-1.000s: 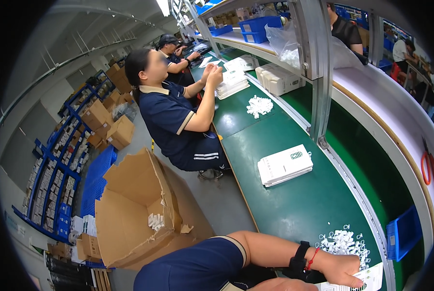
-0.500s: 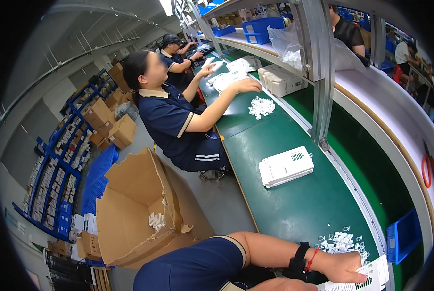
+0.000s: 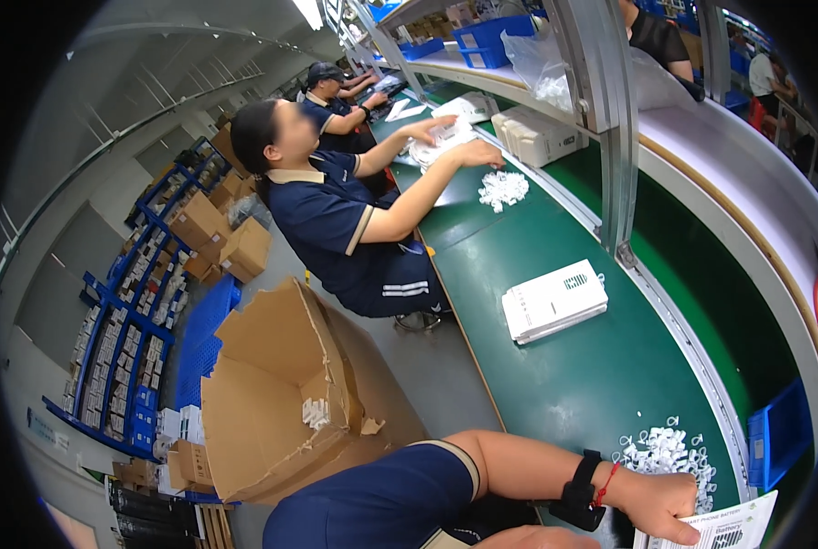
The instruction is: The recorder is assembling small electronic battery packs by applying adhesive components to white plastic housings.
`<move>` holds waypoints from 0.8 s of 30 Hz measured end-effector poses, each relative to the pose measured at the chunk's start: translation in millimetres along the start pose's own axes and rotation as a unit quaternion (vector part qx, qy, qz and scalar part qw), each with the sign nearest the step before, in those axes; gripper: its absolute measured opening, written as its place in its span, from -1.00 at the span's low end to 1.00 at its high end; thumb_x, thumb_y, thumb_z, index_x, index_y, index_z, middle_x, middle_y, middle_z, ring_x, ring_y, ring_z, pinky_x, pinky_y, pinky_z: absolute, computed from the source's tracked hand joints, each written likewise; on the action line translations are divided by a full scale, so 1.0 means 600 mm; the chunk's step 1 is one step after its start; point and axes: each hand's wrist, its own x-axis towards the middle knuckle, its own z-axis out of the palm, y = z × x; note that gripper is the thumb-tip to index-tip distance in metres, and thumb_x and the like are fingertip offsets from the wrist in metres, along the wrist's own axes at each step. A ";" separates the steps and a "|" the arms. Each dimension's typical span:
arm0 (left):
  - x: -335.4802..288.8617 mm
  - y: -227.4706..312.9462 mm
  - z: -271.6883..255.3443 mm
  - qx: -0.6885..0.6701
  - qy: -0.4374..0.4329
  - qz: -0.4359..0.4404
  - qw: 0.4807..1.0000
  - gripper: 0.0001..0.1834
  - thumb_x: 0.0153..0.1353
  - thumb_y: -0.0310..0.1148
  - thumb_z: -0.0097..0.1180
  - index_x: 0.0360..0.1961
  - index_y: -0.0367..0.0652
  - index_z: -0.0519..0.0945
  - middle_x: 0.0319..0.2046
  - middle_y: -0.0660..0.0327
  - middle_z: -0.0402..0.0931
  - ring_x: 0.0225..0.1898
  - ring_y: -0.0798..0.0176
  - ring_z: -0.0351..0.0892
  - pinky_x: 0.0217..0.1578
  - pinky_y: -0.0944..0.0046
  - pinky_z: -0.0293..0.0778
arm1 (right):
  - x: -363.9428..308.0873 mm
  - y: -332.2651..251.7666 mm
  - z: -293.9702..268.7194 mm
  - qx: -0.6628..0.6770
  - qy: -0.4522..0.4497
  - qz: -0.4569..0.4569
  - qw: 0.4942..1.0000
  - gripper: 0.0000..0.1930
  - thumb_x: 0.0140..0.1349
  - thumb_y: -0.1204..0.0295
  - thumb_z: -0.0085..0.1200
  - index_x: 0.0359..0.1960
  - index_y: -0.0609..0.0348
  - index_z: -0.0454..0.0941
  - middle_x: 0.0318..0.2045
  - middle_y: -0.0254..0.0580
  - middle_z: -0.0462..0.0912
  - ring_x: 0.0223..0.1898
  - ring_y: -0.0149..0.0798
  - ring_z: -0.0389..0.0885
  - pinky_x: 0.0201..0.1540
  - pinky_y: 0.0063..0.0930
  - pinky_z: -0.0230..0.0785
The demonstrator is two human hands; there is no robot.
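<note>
- A flat white package (image 3: 747, 523) was found at the lower right edge of the view, partly cut off, its printed face turned toward the camera.
- It was pinched by the left hand (image 3: 662, 508), the thumb being laid along its near side and the fingers folded, mostly hidden.
- The right hand was not shown; its grip could not be told.
- A heap of small white looped pieces (image 3: 660, 453) was noted just beside the left hand, on the green table (image 3: 555, 393); whether contact was made could not be told.
- A stack of white packages (image 3: 555, 302) was observed farther along, untouched.
- The step in hand was judged to be steadying the held package; for any next move, a firm pinch clear of the loose pieces was judged necessary.
</note>
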 end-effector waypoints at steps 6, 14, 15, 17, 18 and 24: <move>-0.009 0.000 0.003 -0.016 -0.011 0.049 0.999 -0.70 0.29 -0.23 0.10 -0.48 -0.23 0.61 -0.68 0.03 0.44 -0.70 0.19 0.33 -0.65 0.18 0.21 | 0.020 -0.013 0.003 0.028 0.033 -0.013 0.999 -0.61 0.36 0.23 -0.08 -0.26 0.43 0.56 -0.40 0.07 0.61 -0.37 -0.05 0.53 -0.32 -0.16 0.38; -0.009 -0.006 -0.002 0.006 -0.024 0.042 0.999 -0.65 0.29 -0.23 0.07 -0.58 -0.20 0.57 -0.73 0.04 0.37 -0.74 0.17 0.24 -0.66 0.16 0.15 | 0.009 -0.031 -0.017 0.006 0.051 -0.018 0.999 -0.62 0.37 0.26 -0.10 -0.22 0.43 0.57 -0.37 0.07 0.63 -0.34 -0.03 0.55 -0.29 -0.15 0.40; -0.007 -0.002 -0.003 0.010 -0.027 0.043 0.999 -0.65 0.29 -0.23 0.07 -0.58 -0.20 0.57 -0.73 0.04 0.37 -0.74 0.17 0.24 -0.66 0.16 0.15 | 0.009 -0.029 -0.018 -0.006 0.048 -0.029 0.998 -0.63 0.38 0.28 -0.11 -0.20 0.43 0.57 -0.36 0.08 0.63 -0.33 -0.02 0.56 -0.28 -0.14 0.40; -0.008 0.007 -0.004 -0.013 -0.001 0.077 0.997 -0.73 0.30 -0.26 0.07 -0.47 -0.20 0.61 -0.68 0.04 0.43 -0.70 0.18 0.31 -0.63 0.18 0.21 | 0.002 -0.002 -0.021 -0.046 0.033 -0.022 0.998 -0.63 0.39 0.28 -0.13 -0.19 0.43 0.57 -0.35 0.10 0.63 -0.33 -0.02 0.56 -0.28 -0.14 0.40; -0.007 0.011 -0.002 -0.020 0.024 0.119 0.992 -0.77 0.30 -0.29 0.07 -0.38 -0.21 0.63 -0.64 0.04 0.47 -0.67 0.19 0.36 -0.61 0.20 0.25 | -0.001 0.009 -0.023 -0.090 0.015 -0.013 0.996 -0.63 0.40 0.29 -0.14 -0.18 0.43 0.56 -0.35 0.12 0.63 -0.33 -0.01 0.57 -0.28 -0.14 0.40; -0.012 0.004 -0.001 -0.002 -0.013 0.066 0.998 -0.72 0.30 -0.24 0.08 -0.46 -0.21 0.61 -0.70 0.08 0.41 -0.71 0.22 0.28 -0.65 0.19 0.18 | 0.009 -0.003 -0.013 -0.050 0.030 0.010 0.998 -0.62 0.40 0.28 -0.16 -0.19 0.43 0.57 -0.36 0.12 0.63 -0.34 0.00 0.57 -0.29 -0.13 0.40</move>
